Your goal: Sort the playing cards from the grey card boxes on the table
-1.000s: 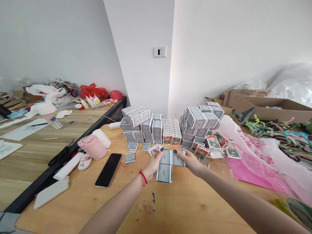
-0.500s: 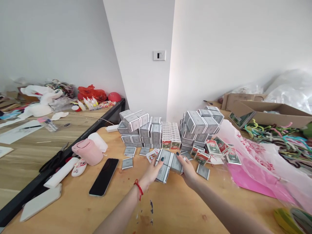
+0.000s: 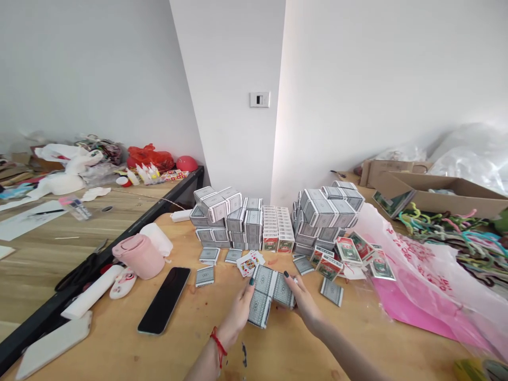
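My left hand (image 3: 237, 309) is closed around the left side of a block of playing cards (image 3: 260, 304) showing grey patterned backs, its thumb on top. My right hand (image 3: 306, 306) grips a smaller card block (image 3: 283, 292), which meets the first at its upper right; whether the two are joined I cannot tell. Just beyond them lie face-up playing cards (image 3: 246, 264). Farther back stand a left pile of card blocks (image 3: 220, 206), a double row of card boxes (image 3: 278, 228) and a right pile of card blocks (image 3: 319, 209). The undersides of both held blocks are hidden.
A black phone (image 3: 164, 300), a pink roll (image 3: 138, 256) and white pieces lie to the left. Loose card boxes (image 3: 349, 251), a pink plastic bag (image 3: 420, 264) and tape (image 3: 476, 370) are on the right. Behind them stand a cardboard box (image 3: 448, 185) and coloured pipe cleaners (image 3: 456, 238).
Both hands have drawn the card blocks a little closer to me, and more of the face-up cards shows behind them. The view has tilted slightly upward.
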A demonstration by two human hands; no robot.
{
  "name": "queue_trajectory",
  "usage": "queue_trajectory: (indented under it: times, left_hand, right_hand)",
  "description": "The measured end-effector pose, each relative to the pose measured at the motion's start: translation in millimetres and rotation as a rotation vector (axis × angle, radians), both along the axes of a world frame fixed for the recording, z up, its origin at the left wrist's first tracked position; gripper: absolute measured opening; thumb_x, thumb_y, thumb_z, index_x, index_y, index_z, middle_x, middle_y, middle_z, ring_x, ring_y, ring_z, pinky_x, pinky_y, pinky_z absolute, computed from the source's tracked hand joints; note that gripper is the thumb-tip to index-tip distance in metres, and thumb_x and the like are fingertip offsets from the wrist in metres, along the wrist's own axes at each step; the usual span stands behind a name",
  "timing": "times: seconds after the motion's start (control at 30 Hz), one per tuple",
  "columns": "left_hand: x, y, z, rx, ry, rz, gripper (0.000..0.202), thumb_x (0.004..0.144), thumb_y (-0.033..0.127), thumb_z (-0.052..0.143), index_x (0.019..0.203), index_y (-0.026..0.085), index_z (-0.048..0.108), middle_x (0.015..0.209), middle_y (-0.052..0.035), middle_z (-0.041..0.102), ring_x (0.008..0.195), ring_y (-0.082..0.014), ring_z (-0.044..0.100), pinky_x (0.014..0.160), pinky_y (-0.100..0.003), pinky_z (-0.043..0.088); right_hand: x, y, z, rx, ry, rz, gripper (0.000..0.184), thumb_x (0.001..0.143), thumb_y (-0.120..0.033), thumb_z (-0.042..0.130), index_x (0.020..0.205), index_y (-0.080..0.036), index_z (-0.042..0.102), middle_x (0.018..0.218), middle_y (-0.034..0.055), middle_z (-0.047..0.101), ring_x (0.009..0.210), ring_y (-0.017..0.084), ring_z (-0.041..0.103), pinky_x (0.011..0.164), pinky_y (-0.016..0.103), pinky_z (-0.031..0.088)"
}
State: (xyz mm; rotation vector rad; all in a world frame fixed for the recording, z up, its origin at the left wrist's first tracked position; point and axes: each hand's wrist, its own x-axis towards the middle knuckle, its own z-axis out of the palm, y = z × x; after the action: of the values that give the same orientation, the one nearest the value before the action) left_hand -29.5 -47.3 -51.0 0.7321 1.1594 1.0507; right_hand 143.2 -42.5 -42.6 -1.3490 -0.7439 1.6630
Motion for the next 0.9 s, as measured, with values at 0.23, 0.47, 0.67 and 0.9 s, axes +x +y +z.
queue_trajectory:
  times: [0.23, 0.47, 0.67, 0.9]
  left_hand:
    - [-12.3, -12.1, 2.4, 0.012, -0.096, 0.074, 0.053, 0.062, 0.038, 0.067, 0.11, 0.022, 0.055, 0.118, -0.0074, 0.056, 0.114, -0.0248, 0.048, 0.09, -0.035, 0.043]
    - [-7.7, -32.1, -13.4, -0.169, -0.096, 0.18, 0.08, 0.051, 0.042, 0.074, 0.119, 0.023, 0.036, 0.078, -0.0025, 0.062, 0.064, -0.0174, 0.064, 0.061, -0.028, 0.051]
    - [-7.2, -34.5, 0.7, -0.205, 0.045, 0.11, 0.061, 0.053, 0.048, 0.07, 0.101, 0.024, 0.04, 0.079, -0.0016, 0.063, 0.053, -0.0148, 0.061, 0.052, -0.028, 0.051]
    - [-42.5, -24.0, 22.1, -0.121, -0.012, 0.329, 0.039, 0.063, 0.036, 0.065, 0.092, 0.021, 0.042, 0.065, 0.0009, 0.06, 0.051, -0.0155, 0.06, 0.051, -0.031, 0.053]
  right_hand:
    - [7.3, -6.4, -22.8, 0.023, 0.189, -0.029, 0.036, 0.061, -0.046, 0.068, 0.086, -0.025, 0.054, 0.077, -0.0019, 0.057, 0.066, 0.015, 0.055, 0.054, 0.031, 0.053]
    - [-4.3, -21.0, -36.1, 0.071, 0.439, -0.142, 0.036, 0.065, -0.043, 0.067, 0.092, -0.026, 0.049, 0.09, -0.0002, 0.06, 0.081, 0.02, 0.059, 0.058, 0.037, 0.053]
    - [1.1, -33.5, -60.8, 0.114, 0.465, -0.142, 0.04, 0.06, -0.041, 0.072, 0.093, -0.027, 0.055, 0.09, 0.001, 0.062, 0.074, 0.017, 0.059, 0.066, 0.037, 0.051]
    - [15.8, -32.7, -69.9, 0.067, 0.578, -0.12, 0.035, 0.064, -0.048, 0.067, 0.086, -0.02, 0.063, 0.082, 0.0058, 0.065, 0.076, 0.019, 0.06, 0.079, 0.038, 0.046]
